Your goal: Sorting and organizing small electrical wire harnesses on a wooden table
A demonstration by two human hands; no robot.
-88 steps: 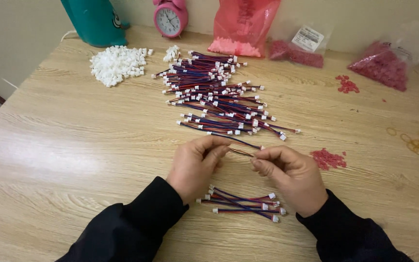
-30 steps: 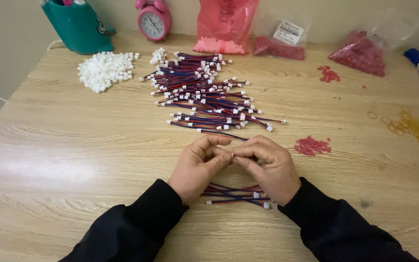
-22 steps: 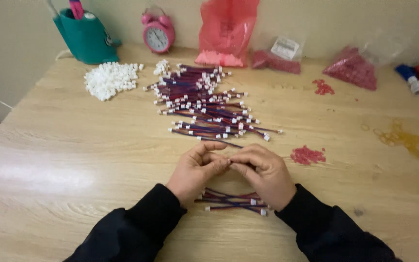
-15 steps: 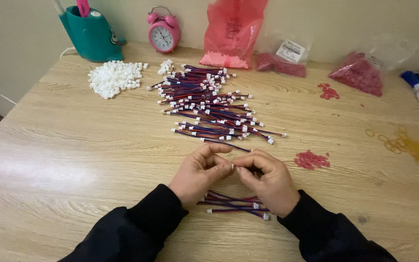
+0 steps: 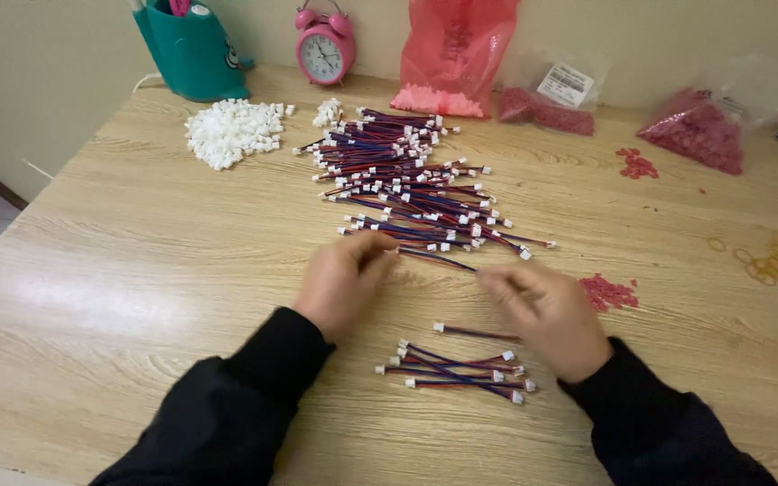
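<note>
My wooden bench (image 5: 119,270) carries a big wire pile (image 5: 411,184) beyond my hands. A small wire bundle (image 5: 456,367) lies between them, with white connectors (image 5: 231,132) far left.

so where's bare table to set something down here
The table is bare left of the left hand, below the white connector heap. Also bare right of the right hand, past the small red bits. Crowded: the big wire pile and small bundle.

Both arms come in from the bottom edge in black sleeves, forearms angled inward. The left hand (image 5: 342,281) lies knuckles up, its fingers (image 5: 373,261) curled loosely inward toward the right. The right hand (image 5: 547,310) sits apart from it, back of the hand up, blurred, its fingers (image 5: 504,281) drawn together and pointing left; whether they pinch anything cannot be told
</note>
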